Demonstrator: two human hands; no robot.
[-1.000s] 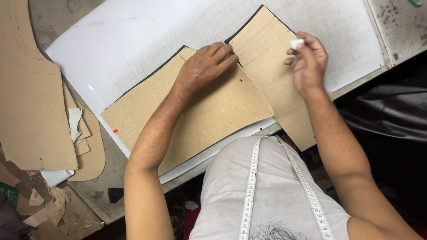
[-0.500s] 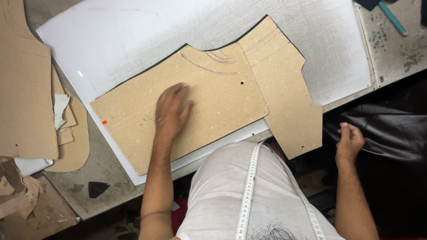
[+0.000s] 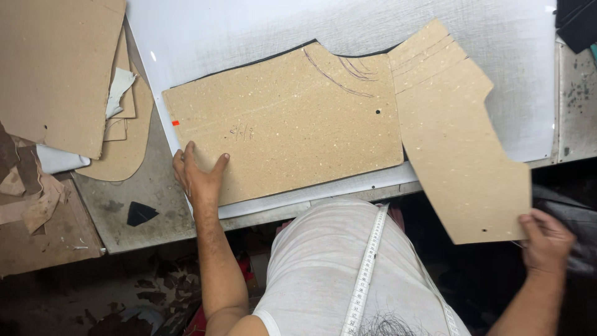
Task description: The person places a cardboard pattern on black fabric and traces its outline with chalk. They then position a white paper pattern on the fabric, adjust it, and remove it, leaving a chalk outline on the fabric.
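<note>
Head view: left hand [image 3: 198, 177], open, flat on large tan cardboard pattern piece [image 3: 286, 118] at 8 o'clock; right hand [image 3: 547, 239] grips smaller tan cardboard piece [image 3: 460, 143] at 4 o'clock, both laid, untraced.

The person wears a plain, short-sleeved white knit shirt [image 3: 323, 261] of thin, faintly heathered cloth, with a narrow hem at the one sleeve edge that shows near the bottom of the view. A long white cloth measuring tape [image 3: 367, 267] with fine dark tick marks hangs around the neck, its two strands running down the front of the shirt. Both forearms are bare. The left hand [image 3: 200, 177] and right hand [image 3: 547, 239] wear no gloves, rings or wristbands. Dark hair shows at the bottom edge.
</note>
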